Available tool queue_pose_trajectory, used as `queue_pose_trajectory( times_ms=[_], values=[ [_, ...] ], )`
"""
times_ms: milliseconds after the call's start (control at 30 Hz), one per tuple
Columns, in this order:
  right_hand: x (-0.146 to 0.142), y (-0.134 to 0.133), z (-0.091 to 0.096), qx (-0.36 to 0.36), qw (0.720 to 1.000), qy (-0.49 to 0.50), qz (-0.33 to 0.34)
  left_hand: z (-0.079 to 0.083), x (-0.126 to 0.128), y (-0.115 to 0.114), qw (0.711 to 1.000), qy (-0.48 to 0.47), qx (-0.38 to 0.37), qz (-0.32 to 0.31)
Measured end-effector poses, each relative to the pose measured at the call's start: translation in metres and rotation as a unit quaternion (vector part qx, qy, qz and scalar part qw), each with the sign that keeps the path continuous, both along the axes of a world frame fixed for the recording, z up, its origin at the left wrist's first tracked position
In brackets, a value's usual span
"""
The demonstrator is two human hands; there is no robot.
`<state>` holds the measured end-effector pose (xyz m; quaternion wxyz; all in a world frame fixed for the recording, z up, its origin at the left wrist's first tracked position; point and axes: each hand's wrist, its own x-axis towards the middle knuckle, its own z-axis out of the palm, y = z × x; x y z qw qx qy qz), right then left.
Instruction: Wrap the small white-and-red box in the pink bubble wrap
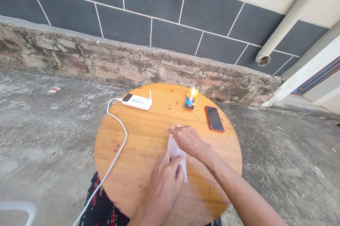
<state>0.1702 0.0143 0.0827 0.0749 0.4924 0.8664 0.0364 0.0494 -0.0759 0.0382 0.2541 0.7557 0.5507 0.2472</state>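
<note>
Fabric (102, 206), dark with a red pattern, shows at the very bottom, right under the near rim of the round wooden table (138, 141). Just above it comes the left hand (163, 180), the nearer of the two, knuckles up, thumb and fingertips closed on the near end of a narrow white paper strip (172, 147). The strip lies flat on the wood, a little right of centre, with its long axis running away from the person and leaning slightly left at the far end. So it stretches straight ahead from the left hand's pinch and disappears under the right hand (187, 140). That one reaches in from the lower right, fingers stretched out together and laid flat across the far half, pressing rather than gripping. The two hands sit close, only a short bare length of paper between them.

Off to the left a white cable (118, 155) snakes up the tabletop to a white power bank (138, 102); it carries blue print, too small to read. Further back on the right, a yellow and blue tape dispenser (191, 99), and beside it a red-edged phone (214, 119), screen dark. Beyond the table: a rough stone ledge (106, 59), dark wall tiles (124, 24) and a pale drainpipe (287, 20).
</note>
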Motion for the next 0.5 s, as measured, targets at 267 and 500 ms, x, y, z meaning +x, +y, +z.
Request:
queue_pose_trajectory(
  times_ms=[267, 500],
  values=[
    [-0.013, 0.016, -0.009, -0.001, 1.0, -0.016, 0.009, -0.005, 0.0, 0.0, 1.0, -0.025, -0.004, 0.004],
    [-0.011, 0.018, -0.011, 0.001, 0.999, 0.048, 0.005, -0.004, 0.001, 0.001, 1.0, -0.018, -0.016, 0.011]
  ],
)
